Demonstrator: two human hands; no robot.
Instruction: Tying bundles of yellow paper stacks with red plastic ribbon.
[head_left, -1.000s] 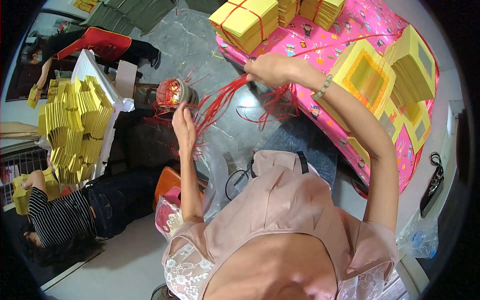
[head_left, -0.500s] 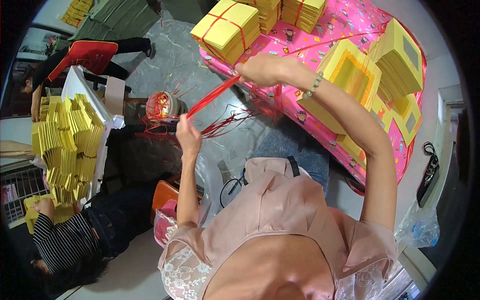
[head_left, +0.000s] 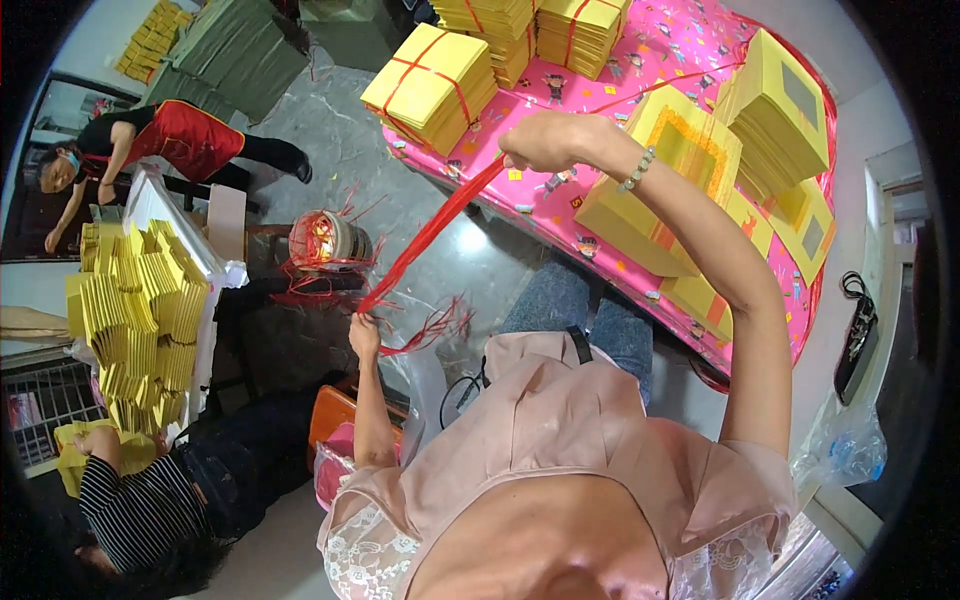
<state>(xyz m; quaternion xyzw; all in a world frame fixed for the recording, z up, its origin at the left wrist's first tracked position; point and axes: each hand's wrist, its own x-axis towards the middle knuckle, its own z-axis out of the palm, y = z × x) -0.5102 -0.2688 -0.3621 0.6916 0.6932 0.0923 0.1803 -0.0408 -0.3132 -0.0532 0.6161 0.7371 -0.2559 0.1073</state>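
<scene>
A bundle of red plastic strapping strands (head_left: 432, 232) is stretched slantwise between my two hands. My right hand (head_left: 550, 140), closed in a fist, grips its upper end over the near edge of the pink-covered table (head_left: 530, 190). Lower and to the left, my left hand (head_left: 365, 338) is wrapped round the bundle, and loose frayed ends (head_left: 440, 328) hang out past it to the right. Just beyond my right hand stands a stack of yellow paper (head_left: 430, 88) tied crosswise with red strap.
More tied yellow stacks (head_left: 585, 35) and yellow paper blocks with frame-like tops (head_left: 690, 150) fill the table. Left of me, a bucket (head_left: 345, 240) holds red scraps. Folded yellow paper (head_left: 140, 310) covers a side table, with a co-worker in a red apron (head_left: 190, 140) and another in stripes (head_left: 140, 495).
The strands are drawn out longer: my left hand has moved down and toward me, my right hand slightly right. The red-aproned co-worker has leaned further into view.
</scene>
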